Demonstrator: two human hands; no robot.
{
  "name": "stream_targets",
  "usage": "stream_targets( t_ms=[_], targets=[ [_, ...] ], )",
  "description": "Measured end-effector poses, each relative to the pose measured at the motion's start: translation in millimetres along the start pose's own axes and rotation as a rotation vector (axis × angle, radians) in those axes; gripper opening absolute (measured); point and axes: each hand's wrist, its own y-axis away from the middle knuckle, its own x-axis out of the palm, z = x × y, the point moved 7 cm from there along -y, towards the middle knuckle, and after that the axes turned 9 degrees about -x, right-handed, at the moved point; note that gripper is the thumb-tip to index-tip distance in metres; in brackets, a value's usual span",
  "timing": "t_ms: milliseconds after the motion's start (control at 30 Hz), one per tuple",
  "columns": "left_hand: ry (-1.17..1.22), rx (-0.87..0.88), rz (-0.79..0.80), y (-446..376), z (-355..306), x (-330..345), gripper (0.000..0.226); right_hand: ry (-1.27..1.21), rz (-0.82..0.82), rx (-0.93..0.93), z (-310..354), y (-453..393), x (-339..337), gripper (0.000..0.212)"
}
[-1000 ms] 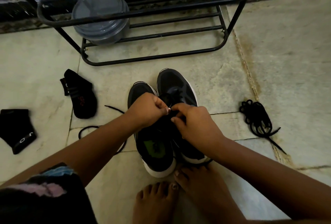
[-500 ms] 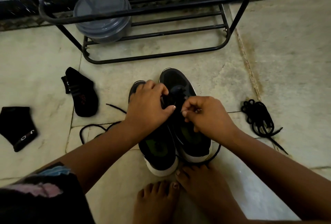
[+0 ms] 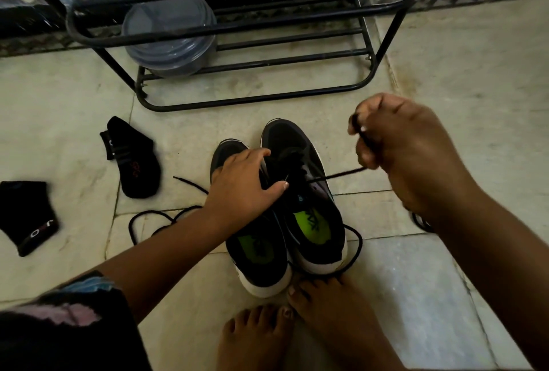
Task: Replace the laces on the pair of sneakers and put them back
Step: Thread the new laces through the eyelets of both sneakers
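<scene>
Two black sneakers with white soles and green insoles stand side by side on the floor, the left sneaker (image 3: 258, 255) and the right sneaker (image 3: 309, 222). My left hand (image 3: 243, 183) presses down on the sneakers near the tongues, thumb across the right one's eyelets. My right hand (image 3: 398, 151) is raised to the right, pinching a black lace (image 3: 335, 175) that runs taut from the right sneaker's eyelets. More of that lace loops around the right sneaker's heel (image 3: 358, 247). Another black lace (image 3: 154, 219) lies loose on the floor at left, passing under my left forearm.
A black metal shoe rack (image 3: 255, 100) stands behind the sneakers, with a grey lidded container (image 3: 169, 35) on its lowest shelf. Two black socks (image 3: 133, 159) (image 3: 26, 216) lie at left. My bare feet (image 3: 297, 323) touch the sneakers' heels. A lace bundle peeks out under my right wrist (image 3: 420, 222).
My right hand has pulled up and to the right, drawing the lace taut out of the right sneaker. My left hand stays on the sneakers, now flatter.
</scene>
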Motion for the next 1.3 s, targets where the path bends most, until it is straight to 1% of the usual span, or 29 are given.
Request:
stream_targets(
  t_ms=[33, 67, 100, 133, 167, 200, 267, 333, 400, 433, 533, 600, 633, 733, 800, 833, 900, 1000, 1067, 1100, 1167, 1200, 1233, 1300],
  targets=[
    [-0.001, 0.005, -0.003, 0, -1, 0, 0.067, 0.31, 0.041, -0.019, -3, 1, -1, 0.018],
    [-0.002, 0.008, -0.004, 0, -1, 1, 0.066, 0.664, 0.148, -0.032, -9, 2, 1, 0.012],
    [-0.002, 0.008, -0.003, 0, 0, 1, 0.066, 0.993, 0.302, -0.011, -21, 5, 5, 0.011],
    [-0.003, 0.007, 0.0, 0, 1, 2, 0.065, 1.232, 0.454, 0.059, -34, 11, 8, 0.019],
    [-0.003, 0.004, 0.004, -1, 1, 2, 0.065, 1.339, 0.602, 0.152, -46, 18, 10, 0.024],
    [-0.004, 0.001, 0.007, -1, 2, 3, 0.066, 1.315, 0.726, 0.224, -52, 25, 14, 0.022],
    [-0.009, 0.0, 0.006, -1, 2, 3, 0.066, 1.1, 0.929, 0.282, -53, 41, 28, 0.01],
    [-0.006, 0.0, 0.003, -2, 3, 4, 0.067, 0.952, 1.116, 0.231, -48, 54, 41, 0.013],
    [0.012, -0.009, 0.013, -3, 5, 6, 0.069, 0.9, 1.27, 0.193, -46, 67, 51, 0.014],
    [0.023, -0.015, 0.021, -3, 6, 8, 0.071, 0.878, 1.327, 0.181, -47, 71, 55, 0.014],
    [0.042, -0.021, 0.038, -4, 7, 10, 0.073, 0.828, 1.397, 0.17, -56, 81, 63, 0.014],
    [0.074, 0.041, 0.047, -2, 3, 10, 0.065, 0.803, 1.413, 0.174, -55, 82, 62, 0.015],
    [0.098, 0.103, 0.055, 0, -1, 8, 0.059, 0.783, 1.4, 0.184, -51, 78, 60, 0.015],
    [0.093, 0.387, 0.108, 15, -17, 9, 0.039, 0.712, 1.356, 0.214, -53, 76, 56, 0.016],
    [0.045, 0.558, 0.142, 30, -26, 14, 0.037, 0.743, 1.244, 0.219, -68, 78, 55, 0.017],
    [0.045, 0.608, 0.144, 36, -28, 15, 0.035, 0.78, 1.181, 0.179, -76, 81, 56, 0.015],
    [0.085, 0.655, 0.127, 41, -29, 13, 0.032, 0.847, 1.061, 0.11, -77, 72, 53, 0.015],
    [0.219, 0.598, 0.09, 35, -23, 5, 0.034, 0.892, 0.917, 0.027, -51, 45, 47, 0.015],
    [0.296, 0.527, 0.068, 30, -16, -3, 0.037, 0.937, 0.742, 0.019, -45, 32, 39, 0.018],
    [0.297, 0.503, 0.056, 29, -12, -7, 0.04, 0.965, 0.645, 0.001, -40, 25, 36, 0.022],
    [0.237, 0.46, 0.045, 27, -1, -12, 0.049, 1.092, 0.536, -0.02, -46, 24, 29, 0.024],
    [0.213, 0.427, 0.048, 25, 6, -14, 0.053, 1.154, 0.484, 0.0, -48, 22, 23, 0.024],
    [0.216, 0.383, 0.054, 24, 15, -16, 0.055, 1.224, 0.471, 0.05, -50, 20, 17, 0.027],
    [0.232, 0.275, 0.047, 20, 36, -21, 0.056, 1.361, 0.542, 0.163, -65, 26, 10, 0.038]
  ],
)
